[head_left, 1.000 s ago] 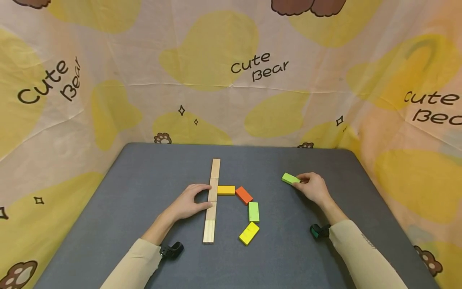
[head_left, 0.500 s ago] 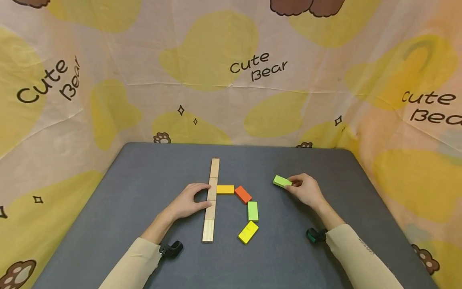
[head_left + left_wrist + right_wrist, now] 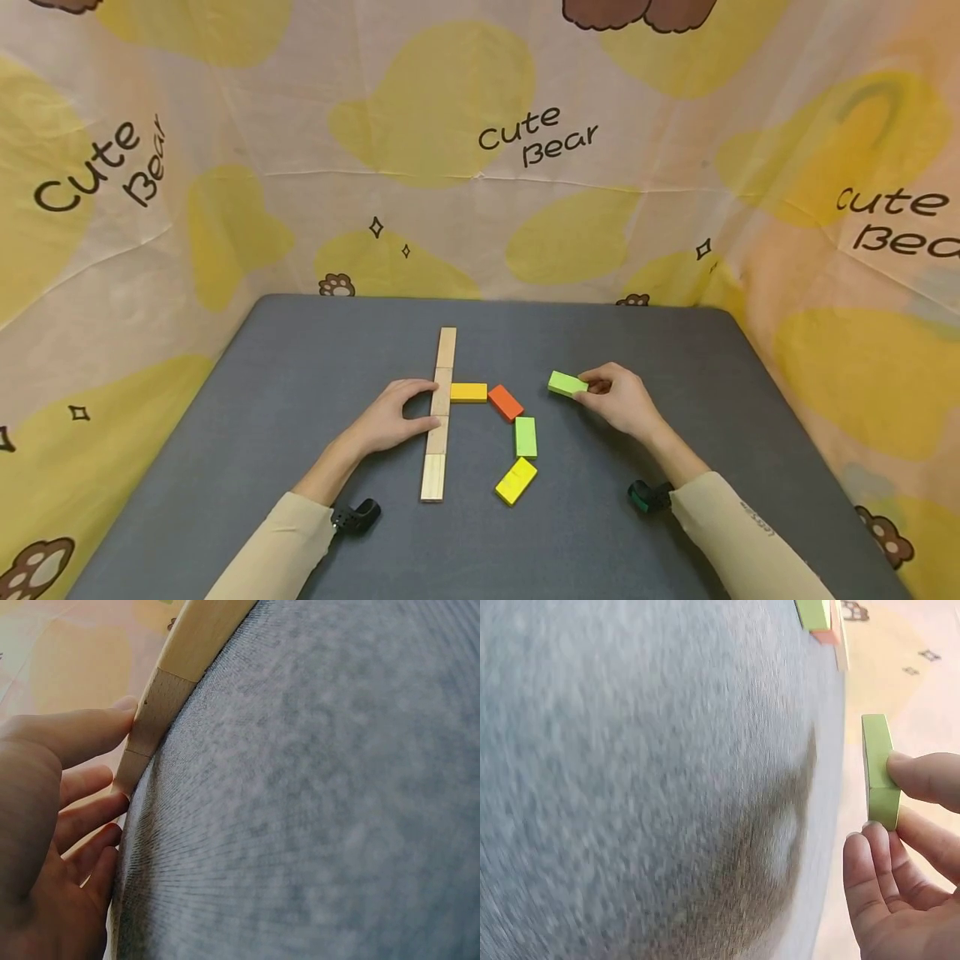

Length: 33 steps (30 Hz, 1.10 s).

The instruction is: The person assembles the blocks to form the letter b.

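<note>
In the head view my right hand point(image 3: 618, 402) pinches one end of a light green block point(image 3: 566, 384) between thumb and fingers. The right wrist view has this green block point(image 3: 881, 772) held up off the table. My left hand point(image 3: 390, 417) rests its thumb and fingertips against the left side of a row of plain wooden blocks point(image 3: 438, 417), laid end to end. From that row a curve of blocks bends right and toward me: a yellow-orange block point(image 3: 468, 392), an orange block point(image 3: 506, 402), a second green block point(image 3: 526, 437) and a yellow block point(image 3: 516, 482).
The dark grey tabletop point(image 3: 330, 350) meets a printed cloth backdrop point(image 3: 450, 233) at its back and sides. Each wrist wears a black camera band; the left band point(image 3: 356, 517) sits left of the wooden row's near end.
My right hand has moved left and slightly nearer with the light green block, toward the curve of blocks. The left hand has stayed at the wooden row.
</note>
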Motion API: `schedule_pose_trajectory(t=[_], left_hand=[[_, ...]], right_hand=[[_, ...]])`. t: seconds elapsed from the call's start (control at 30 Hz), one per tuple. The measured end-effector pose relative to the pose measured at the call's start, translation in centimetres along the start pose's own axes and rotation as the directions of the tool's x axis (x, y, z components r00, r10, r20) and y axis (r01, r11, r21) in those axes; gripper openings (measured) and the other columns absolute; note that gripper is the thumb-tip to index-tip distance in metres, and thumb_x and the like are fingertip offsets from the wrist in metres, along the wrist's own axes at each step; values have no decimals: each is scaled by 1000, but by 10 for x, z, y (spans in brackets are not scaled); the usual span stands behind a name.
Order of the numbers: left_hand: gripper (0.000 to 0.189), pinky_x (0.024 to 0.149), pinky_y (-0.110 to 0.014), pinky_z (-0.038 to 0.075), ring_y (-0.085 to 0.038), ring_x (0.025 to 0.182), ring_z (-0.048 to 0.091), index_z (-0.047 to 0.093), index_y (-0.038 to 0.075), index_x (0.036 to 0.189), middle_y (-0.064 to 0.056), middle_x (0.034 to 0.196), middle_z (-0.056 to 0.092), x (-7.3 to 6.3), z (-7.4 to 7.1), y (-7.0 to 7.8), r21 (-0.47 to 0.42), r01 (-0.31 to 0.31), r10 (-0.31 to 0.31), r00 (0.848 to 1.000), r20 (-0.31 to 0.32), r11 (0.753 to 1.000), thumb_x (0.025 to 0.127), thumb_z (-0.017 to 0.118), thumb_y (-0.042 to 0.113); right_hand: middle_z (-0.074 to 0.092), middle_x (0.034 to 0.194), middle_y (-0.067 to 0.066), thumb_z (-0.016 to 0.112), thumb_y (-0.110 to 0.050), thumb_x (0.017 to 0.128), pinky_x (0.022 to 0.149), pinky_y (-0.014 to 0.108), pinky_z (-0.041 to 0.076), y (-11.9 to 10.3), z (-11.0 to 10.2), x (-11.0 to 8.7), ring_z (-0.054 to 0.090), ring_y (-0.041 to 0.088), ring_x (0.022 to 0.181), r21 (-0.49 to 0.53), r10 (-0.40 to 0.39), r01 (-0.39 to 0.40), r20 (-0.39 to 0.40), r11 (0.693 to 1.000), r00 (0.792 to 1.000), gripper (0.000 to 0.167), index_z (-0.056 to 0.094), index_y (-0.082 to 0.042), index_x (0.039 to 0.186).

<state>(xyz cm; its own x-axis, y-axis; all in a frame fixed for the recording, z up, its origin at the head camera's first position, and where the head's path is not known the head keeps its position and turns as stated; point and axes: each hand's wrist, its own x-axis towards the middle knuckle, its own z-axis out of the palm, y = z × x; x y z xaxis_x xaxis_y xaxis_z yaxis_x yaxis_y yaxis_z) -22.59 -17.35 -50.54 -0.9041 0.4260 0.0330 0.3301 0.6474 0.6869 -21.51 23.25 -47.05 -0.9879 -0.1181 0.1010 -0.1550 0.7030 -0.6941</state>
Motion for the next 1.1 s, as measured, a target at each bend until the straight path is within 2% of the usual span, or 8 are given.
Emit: schedule_pose_trajectory(t=[0.47, 1.1], left_hand=[[61, 113, -55, 35, -33, 140, 42, 60, 14, 142, -9, 145, 56, 1, 1, -1, 11, -23, 23, 1000, -18, 1000, 90, 78, 40], [62, 114, -55, 35, -33, 141, 40, 59, 14, 143, -9, 147, 54, 1, 0, -1, 13, -16, 16, 1000, -7, 1000, 90, 77, 40]], right_hand=[[65, 95, 4, 82, -14, 85, 71, 30, 52, -25, 13, -13, 59, 16, 81, 0, -138, 138, 44, 990, 989, 27, 77, -2, 109], [63, 95, -4, 84, -16, 86, 73, 28, 53, -55, 31, -28, 59, 14, 83, 46, -220, 217, 98, 975, 971, 26, 77, -7, 109]])
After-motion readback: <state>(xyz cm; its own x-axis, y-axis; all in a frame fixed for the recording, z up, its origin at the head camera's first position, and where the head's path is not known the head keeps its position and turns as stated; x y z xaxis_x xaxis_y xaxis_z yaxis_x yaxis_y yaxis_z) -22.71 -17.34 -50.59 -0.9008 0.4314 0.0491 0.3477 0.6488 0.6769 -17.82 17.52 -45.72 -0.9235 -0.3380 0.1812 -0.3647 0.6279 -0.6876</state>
